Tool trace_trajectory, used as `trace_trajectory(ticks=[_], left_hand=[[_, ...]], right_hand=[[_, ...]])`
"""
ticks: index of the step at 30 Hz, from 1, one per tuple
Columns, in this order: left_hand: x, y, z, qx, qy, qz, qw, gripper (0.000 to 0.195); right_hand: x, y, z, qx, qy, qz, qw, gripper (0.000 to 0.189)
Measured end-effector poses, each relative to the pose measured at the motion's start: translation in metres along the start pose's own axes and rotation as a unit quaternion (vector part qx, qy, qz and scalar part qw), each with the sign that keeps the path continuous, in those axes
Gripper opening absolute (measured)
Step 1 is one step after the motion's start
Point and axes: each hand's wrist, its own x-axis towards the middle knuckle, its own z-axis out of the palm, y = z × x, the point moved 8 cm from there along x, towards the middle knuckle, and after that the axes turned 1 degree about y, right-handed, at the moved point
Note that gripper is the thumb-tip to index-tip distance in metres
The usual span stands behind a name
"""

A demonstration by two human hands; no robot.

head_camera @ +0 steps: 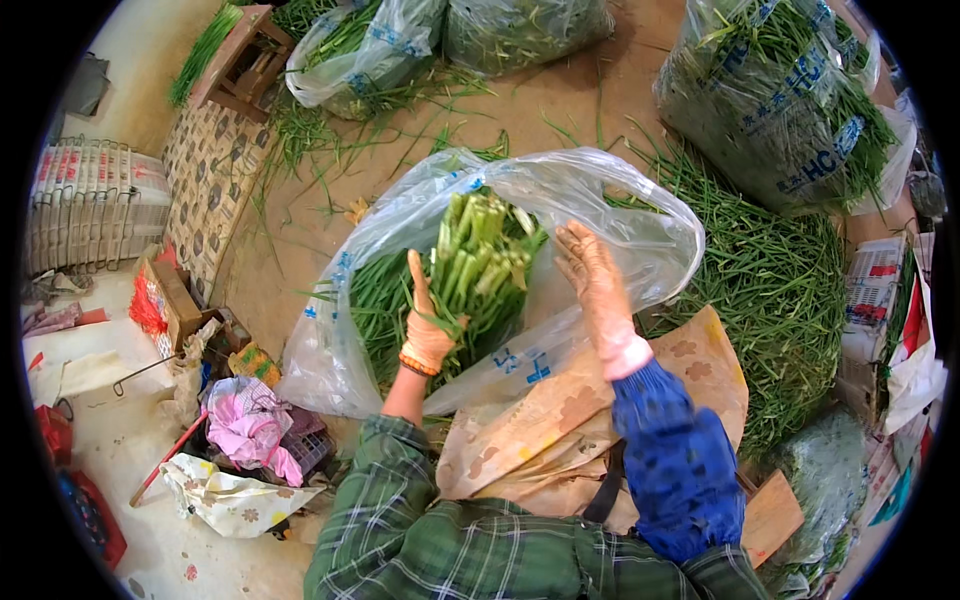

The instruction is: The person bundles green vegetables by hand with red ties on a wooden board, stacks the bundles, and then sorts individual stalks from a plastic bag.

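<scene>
My left hand (431, 326), in a thin pale orange glove, holds the side of a bunch of long green stalks (484, 251), probably chives. The thumb points up; the other fingers are mostly hidden by the greens. Pale cut ends face away from me, while more green leaves spread left. Around the bunch lies a clear plastic bag (322, 367) with blue print, its mouth wide. To the right, my right hand (591, 277), also gloved, is held flat over the bag with straight fingers, apart from the bunch and holding nothing.
Loose green stalks (765, 315) are heaped at the right. Behind stand filled plastic bags (780, 112) (525, 34) and a wooden stool (251, 67). Stacked crates (101, 202) rest at far left. Pink cloth (247, 427) and a red stick (169, 457) lie at near left.
</scene>
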Motion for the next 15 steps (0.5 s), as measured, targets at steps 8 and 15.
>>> trace_trajectory(ticks=[8, 15], left_hand=[[-0.023, -0.002, 0.034, 0.029, -0.119, 0.043, 0.992, 0.095], [-0.023, 0.026, 0.044, 0.303, -0.243, -0.094, 0.916, 0.111]], right_hand=[[0.017, 0.06, 0.048, 0.257, -0.175, 0.155, 0.938, 0.06], [0.008, 0.093, 0.037, 0.221, -0.208, 0.323, 0.896, 0.062]])
